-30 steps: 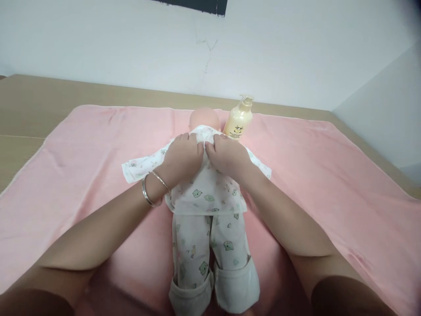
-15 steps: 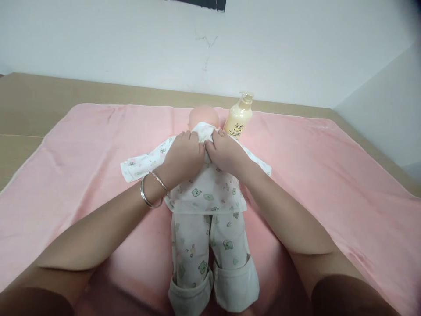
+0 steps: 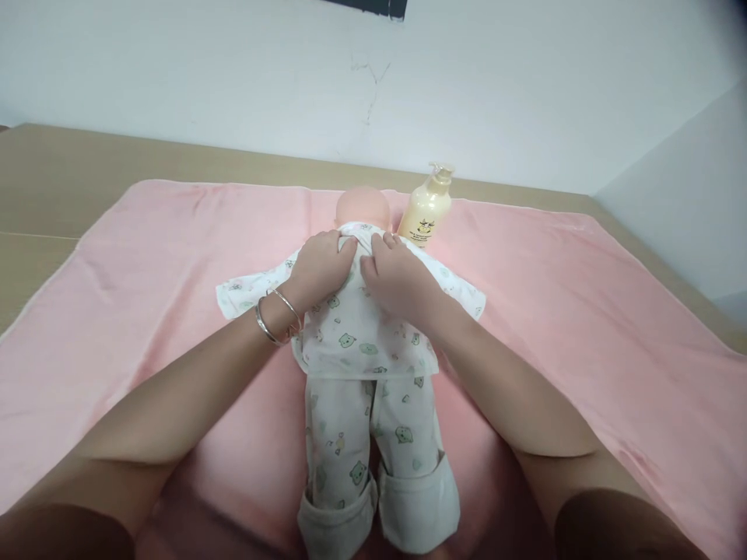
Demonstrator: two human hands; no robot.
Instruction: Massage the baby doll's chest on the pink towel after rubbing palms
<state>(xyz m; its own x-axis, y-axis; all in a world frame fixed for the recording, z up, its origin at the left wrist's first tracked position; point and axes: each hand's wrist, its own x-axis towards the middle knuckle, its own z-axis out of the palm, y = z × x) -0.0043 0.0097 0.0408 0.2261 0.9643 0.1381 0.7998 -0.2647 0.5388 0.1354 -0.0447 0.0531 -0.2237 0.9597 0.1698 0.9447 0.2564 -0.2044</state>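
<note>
A baby doll [image 3: 362,206] lies on a pink blanket, its bare head at the far end. It is dressed in a white baby shirt [image 3: 367,346] with green animal prints and matching trousers [image 3: 344,435] with turned-up cuffs. The shirt's sleeves spread out to both sides. My left hand [image 3: 324,268], below two silver bangles, is closed on the shirt at the left of the neckline, thumb toward the middle. My right hand [image 3: 402,280] grips the cloth on the right of the neckline. The fingertips are partly hidden, and the doll's face is out of sight.
A pale yellow pump bottle [image 3: 427,206] stands right of the doll's head. The pink blanket [image 3: 560,311] covers most of the wooden surface [image 3: 117,148]. A white wall [image 3: 233,78] rises behind, and another wall closes the right side.
The bunched cloth over the doll's lower head has come down and lies flatter at the neck. My hands have moved slightly apart, the left thumb lifting away from the right one.
</note>
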